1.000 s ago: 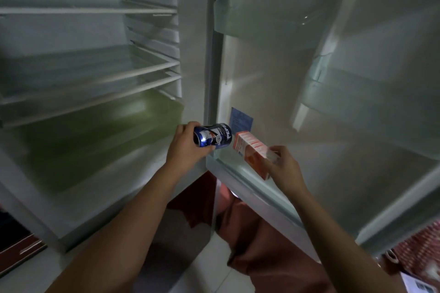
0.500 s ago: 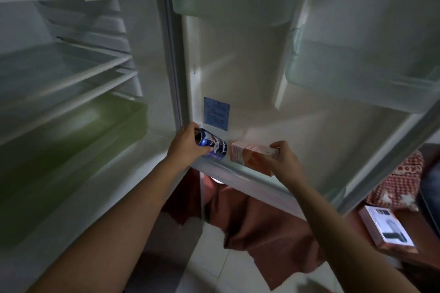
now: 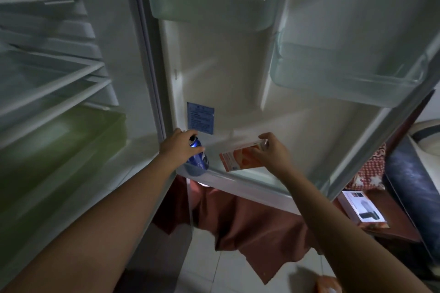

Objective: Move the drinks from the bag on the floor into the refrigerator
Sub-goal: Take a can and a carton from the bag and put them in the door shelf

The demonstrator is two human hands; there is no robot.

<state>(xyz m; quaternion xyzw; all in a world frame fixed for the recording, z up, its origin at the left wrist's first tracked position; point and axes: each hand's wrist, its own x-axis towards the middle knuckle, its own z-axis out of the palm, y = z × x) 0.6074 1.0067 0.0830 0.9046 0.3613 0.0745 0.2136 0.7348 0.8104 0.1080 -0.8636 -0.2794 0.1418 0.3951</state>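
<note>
Left fingers (image 3: pixel 199 149) wrap the blue can (image 3: pixel 198 158); right fingers (image 3: pixel 258 150) pinch the top of the orange carton (image 3: pixel 240 159). Both drinks sit low in the bottom door bin (image 3: pixel 240 179) of the refrigerator (image 3: pixel 238 74), apart. Judgement: seat each base flat, upright, before letting go. Left hand (image 3: pixel 177 146) and right hand (image 3: pixel 272 151) reach forward, forearms extended, converging.

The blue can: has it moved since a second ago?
Yes. The can has gone down past the blue sticker into the lowest door shelf, and now stands more upright in the left hand.
</note>
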